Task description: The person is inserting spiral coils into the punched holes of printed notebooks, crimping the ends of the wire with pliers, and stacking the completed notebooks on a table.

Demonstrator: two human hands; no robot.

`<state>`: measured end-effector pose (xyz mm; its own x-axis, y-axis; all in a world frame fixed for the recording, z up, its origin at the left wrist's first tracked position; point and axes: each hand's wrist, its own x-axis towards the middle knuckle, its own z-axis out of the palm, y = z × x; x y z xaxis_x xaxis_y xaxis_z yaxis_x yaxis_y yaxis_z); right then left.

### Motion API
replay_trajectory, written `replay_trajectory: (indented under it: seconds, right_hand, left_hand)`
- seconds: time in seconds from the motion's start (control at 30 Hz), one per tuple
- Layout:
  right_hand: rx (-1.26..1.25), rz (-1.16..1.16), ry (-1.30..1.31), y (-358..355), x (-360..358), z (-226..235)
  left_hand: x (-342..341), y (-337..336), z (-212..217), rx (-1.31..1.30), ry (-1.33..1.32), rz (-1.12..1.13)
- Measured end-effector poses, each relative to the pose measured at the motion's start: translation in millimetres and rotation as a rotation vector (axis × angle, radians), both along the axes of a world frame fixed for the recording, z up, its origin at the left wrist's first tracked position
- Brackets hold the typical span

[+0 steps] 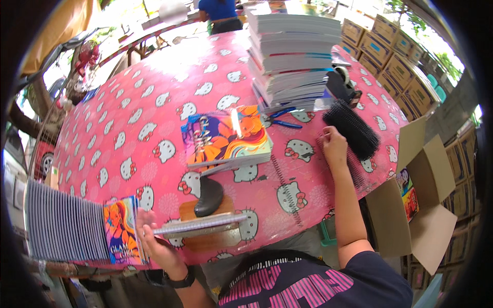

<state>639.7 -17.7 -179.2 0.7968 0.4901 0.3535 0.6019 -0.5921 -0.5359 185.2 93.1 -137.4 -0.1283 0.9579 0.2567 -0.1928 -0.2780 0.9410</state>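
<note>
My left hand (160, 247), with a dark band at the wrist, grips the left end of a notebook block (203, 224). The block is seen edge-on, with a row of punched holes along it, above a wooden board (192, 210) that bears a curved black piece (209, 197). My right hand (335, 146) is closed, its fingers curled down beside a heap of black spiral binding coils (354, 128); whatever is in its fingertips is hidden. More coils (355, 169) lie by the right forearm. One loose coil (287, 190) stretches across the tablecloth between my hands.
Colourful-covered notebooks (226, 138) lie mid-table beside blue-handled pliers (285, 118). A tall paper stack (295, 56) rises behind. At left stands a long row of bound notebooks (67, 223). An open carton (387, 220) is at right, with stacked cartons (405, 77) beyond. Another person (221, 13) stands far off.
</note>
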Motion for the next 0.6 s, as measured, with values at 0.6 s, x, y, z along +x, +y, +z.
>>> replay_trajectory:
  seconds: [0.6]
  right_hand:
    - [0.158, 1.164, 0.644, 2, -183, 101]
  left_hand:
    - [79, -45, 43, 0.684, 0.866, -0.287]
